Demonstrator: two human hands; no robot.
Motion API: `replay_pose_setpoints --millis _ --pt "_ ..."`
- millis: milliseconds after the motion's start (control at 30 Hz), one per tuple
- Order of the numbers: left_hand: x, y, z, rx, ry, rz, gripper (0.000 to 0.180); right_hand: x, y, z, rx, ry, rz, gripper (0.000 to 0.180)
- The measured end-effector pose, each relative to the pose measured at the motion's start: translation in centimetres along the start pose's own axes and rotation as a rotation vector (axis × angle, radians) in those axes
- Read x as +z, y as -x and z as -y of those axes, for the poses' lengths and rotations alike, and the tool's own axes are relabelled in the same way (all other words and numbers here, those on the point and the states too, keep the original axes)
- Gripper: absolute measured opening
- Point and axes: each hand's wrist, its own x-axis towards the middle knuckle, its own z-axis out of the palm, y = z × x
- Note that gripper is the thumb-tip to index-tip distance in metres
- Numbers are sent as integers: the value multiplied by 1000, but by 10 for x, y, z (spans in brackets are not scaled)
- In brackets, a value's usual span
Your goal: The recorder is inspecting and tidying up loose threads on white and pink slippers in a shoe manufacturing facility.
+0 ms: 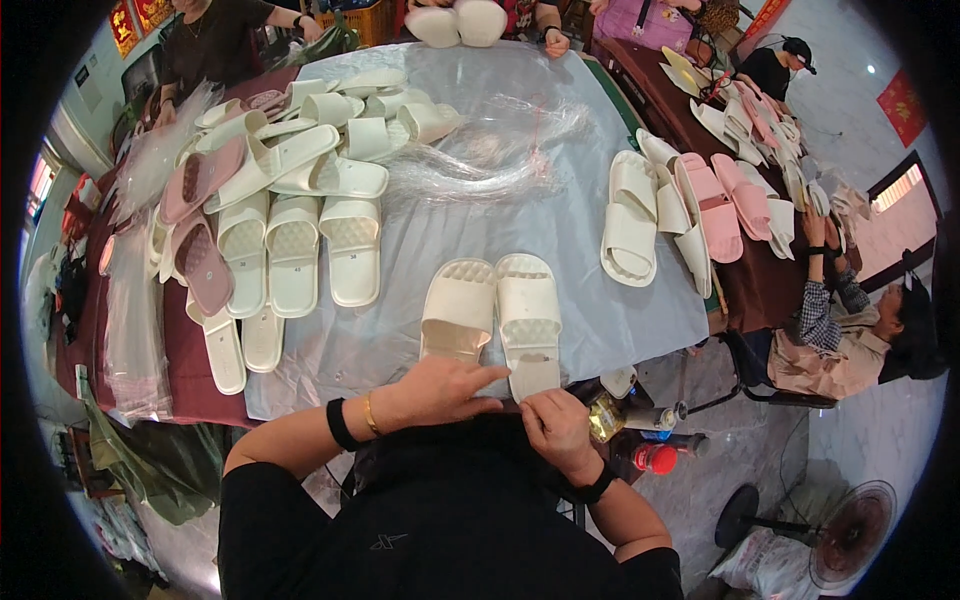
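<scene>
Two cream slide slippers lie side by side on the plastic-covered table (600,330) just in front of me: the left slipper (459,310) and the right slipper (528,312). My left hand (440,390) rests flat over the heel of the left slipper, fingers pointing right and touching the heel of the other. My right hand (553,425) sits at the heel end of the right slipper, fingers curled at its edge. Whether it pinches the slipper is hidden.
A pile of cream and pink slippers (270,200) covers the table's left side. More cream and pink slippers (680,205) lie at the right. Loose clear plastic bags (500,150) lie in the middle. Other people sit around the tables. A floor fan (850,530) stands lower right.
</scene>
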Motion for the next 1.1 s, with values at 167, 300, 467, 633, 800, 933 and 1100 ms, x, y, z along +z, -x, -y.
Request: replay_pose_setpoints --millis 167,300,467,633,800,933,1100 --pt "26 2 4 104 -84 -15 20 1 8 5 33 22 47 7" --pt "33 6 3 171 -82 19 15 0 21 15 37 56 8 6" --pt "27 9 -9 175 -86 15 12 -13 32 26 53 93 -29 6" --pt "23 9 -18 173 -78 -20 11 -22 35 31 9 103 -84 7" --pt "22 17 -18 131 -108 -43 11 -17 30 25 -7 98 -87 7" --pt "21 25 -15 107 -140 -66 11 -10 26 21 -16 85 -58 6" --pt "20 30 -10 60 -172 -66 9 -2 20 17 -30 98 -60 7"
